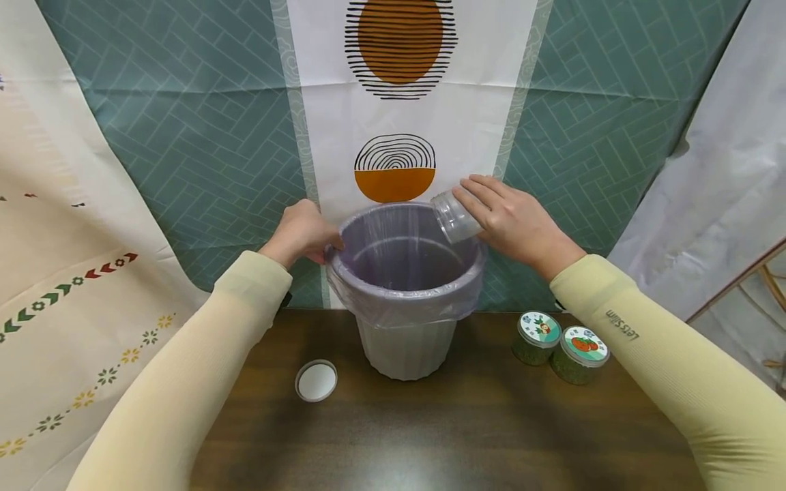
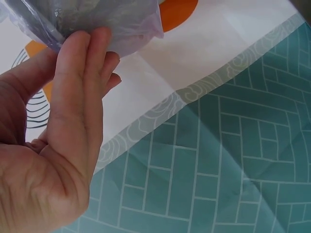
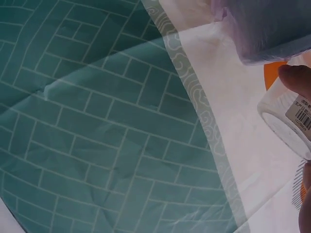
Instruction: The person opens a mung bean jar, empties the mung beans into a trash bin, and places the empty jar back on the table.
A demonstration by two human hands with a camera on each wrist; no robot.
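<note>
A trash bin (image 1: 405, 348) stands at the back of the table, lined with a thin purple plastic bag (image 1: 399, 310) folded over its rim. My left hand (image 1: 302, 233) pinches the bin's left rim through the bag, thumb on one side and fingers on the other, as the left wrist view also shows. Over the right rim, my right hand (image 1: 514, 221) grips a clear plastic jar (image 1: 454, 218), tipped with its mouth toward the bin's inside. In the right wrist view a barcode label (image 3: 302, 116) shows on the jar. No contents are visible in it.
On the dark wooden table (image 1: 393, 436), a round white lid (image 1: 316, 380) lies left of the bin. To the right stand two lidded jars of green bits, one (image 1: 535, 337) behind the other (image 1: 579, 354). A patterned curtain (image 1: 209, 136) hangs behind.
</note>
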